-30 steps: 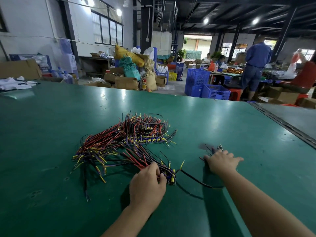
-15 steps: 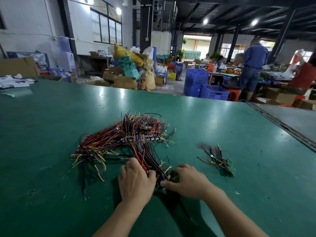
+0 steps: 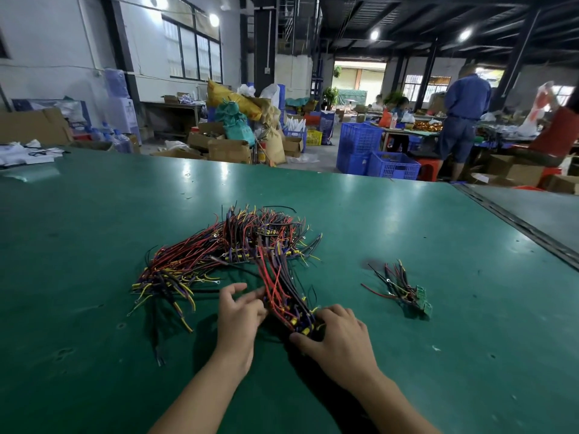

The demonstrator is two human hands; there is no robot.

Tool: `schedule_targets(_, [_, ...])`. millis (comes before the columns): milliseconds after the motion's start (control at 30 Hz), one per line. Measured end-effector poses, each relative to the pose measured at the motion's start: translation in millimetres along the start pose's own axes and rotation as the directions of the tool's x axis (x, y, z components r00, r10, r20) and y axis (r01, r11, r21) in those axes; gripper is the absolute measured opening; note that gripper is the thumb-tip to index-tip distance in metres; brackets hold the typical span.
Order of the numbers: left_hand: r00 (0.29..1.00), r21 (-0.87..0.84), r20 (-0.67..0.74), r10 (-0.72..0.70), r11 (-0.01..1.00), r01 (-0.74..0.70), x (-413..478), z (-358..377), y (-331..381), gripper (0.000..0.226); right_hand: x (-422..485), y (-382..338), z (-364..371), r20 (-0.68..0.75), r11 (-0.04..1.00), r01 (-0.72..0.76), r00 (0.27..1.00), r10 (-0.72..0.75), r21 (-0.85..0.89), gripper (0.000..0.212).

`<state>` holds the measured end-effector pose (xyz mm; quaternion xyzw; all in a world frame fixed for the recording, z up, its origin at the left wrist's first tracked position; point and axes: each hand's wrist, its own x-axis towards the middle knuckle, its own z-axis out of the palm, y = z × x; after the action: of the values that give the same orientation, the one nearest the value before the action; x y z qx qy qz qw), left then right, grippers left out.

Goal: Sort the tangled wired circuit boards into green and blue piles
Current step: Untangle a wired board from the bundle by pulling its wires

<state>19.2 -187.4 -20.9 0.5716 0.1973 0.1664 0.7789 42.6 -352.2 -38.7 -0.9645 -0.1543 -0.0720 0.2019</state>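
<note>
Two lots of wired boards on the green table (image 3: 94, 355). Main tangle (image 3: 238, 252) sits just ahead of both hands: red, black, purple and yellow wires, fanning out ahead and to the left of the left hand. One strand (image 3: 282, 296) of it runs back toward the person and ends between the hands.

Right hand (image 3: 341, 336) is clamped on the near end of that strand, with fingers curled over the top and thumb tucked in from the near side. The small boards there have yellow parts and look bluish, though I can't confirm the colour.

Left hand (image 3: 239, 314) is just beside it, a narrow gap apart. Its fingertips are on the strand's red wires and the thumb is lifted clear. Can't tell if it's actually gripping or only touching.

Green boards (image 3: 421, 299) with short dark and red wires lie on their own to the right of the right hand, well apart from the tangle.

Past the far table edge are blue crates (image 3: 376, 155), cardboard boxes (image 3: 228, 150) and a person in blue (image 3: 463, 114) standing at another bench, back turned. White papers (image 3: 28, 153) lie far ahead-left.
</note>
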Motion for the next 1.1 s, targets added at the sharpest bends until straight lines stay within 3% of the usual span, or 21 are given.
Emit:
schedule_targets(67, [0.995,-0.250,0.035,-0.089,0.964,0.095,3.4,1.2,1.1,0.048,1.7,4.4,-4.2,-0.044,0.989,-0.003,0.999,0.010,0.151,0.059])
schedule_targets(133, [0.977,-0.367,0.126,-0.169,0.907,0.205,5.7,2.8,-1.0,0.043,2.1,7.2,-7.6,-0.104,0.974,0.036,0.994,-0.012,0.224,0.062])
schedule_targets(267, [0.912,-0.281,0.353,-0.208,0.906,0.316,-3.9,8.0,-3.4,0.019,3.7,10.2,-12.3,-0.184,0.976,0.161,0.974,-0.133,0.150,0.065])
schedule_targets(433, [0.944,-0.347,0.283,-0.172,0.899,0.268,-8.5,13.4,-5.0,0.034,1.4,3.8,-20.0,-0.204,0.983,0.164,0.963,-0.178,-0.084,0.078])
schedule_targets(500, [0.964,-0.410,0.234,-0.126,0.887,0.215,-7.0,15.1,-4.7,0.035,-2.1,-4.2,-24.6,-0.390,0.967,0.234,0.885,-0.256,-0.103,0.066])
schedule_targets(567, [0.976,-0.462,0.196,-0.100,0.868,0.182,-5.4,16.5,-3.3,0.033,-8.0,-10.0,-24.1,-0.613,0.891,0.451,0.691,-0.384,-0.050,0.028])
schedule_targets(600, [0.980,-0.478,0.170,-0.105,0.861,0.175,-4.0,16.3,-2.8,0.031,-11.4,-14.2,-24.1,-0.626,0.841,0.540,0.659,-0.417,0.008,0.013])
schedule_targets(667, [0.983,-0.505,0.136,-0.120,0.846,0.173,-1.8,14.6,-1.7,0.029,-18.1,-24.0,-22.8,-0.502,0.839,0.521,0.773,-0.388,0.154,0.009])
schedule_targets(733, [0.982,-0.511,0.148,-0.120,0.840,0.180,-0.9,13.0,-1.5,0.029,-20.0,-29.6,-16.1,-0.276,0.912,0.306,0.933,-0.230,0.272,0.019])
schedule_targets(767, [0.980,-0.505,0.161,-0.118,0.843,0.185,-1.0,12.6,-1.3,0.028,-18.5,-29.1,-12.6,-0.207,0.930,0.199,0.968,-0.139,0.309,0.020])
schedule_targets(833, [0.977,-0.488,0.183,-0.109,0.852,0.187,-2.0,13.0,-1.9,0.026,-12.9,-24.8,-10.9,-0.182,0.931,0.042,0.983,0.026,0.362,0.018])
schedule_targets(900, [0.975,-0.455,0.193,-0.109,0.871,0.187,-3.9,14.8,-3.9,0.028,-8.2,-20.8,-14.0,-0.188,0.902,-0.024,0.975,0.116,0.430,0.023])
schedule_targets(1100, [0.977,-0.240,0.199,-0.077,0.963,0.124,-14.3,20.7,-11.2,0.026,-5.6,-18.5,-10.5,-0.148,0.837,-0.032,0.980,0.135,0.546,0.041])
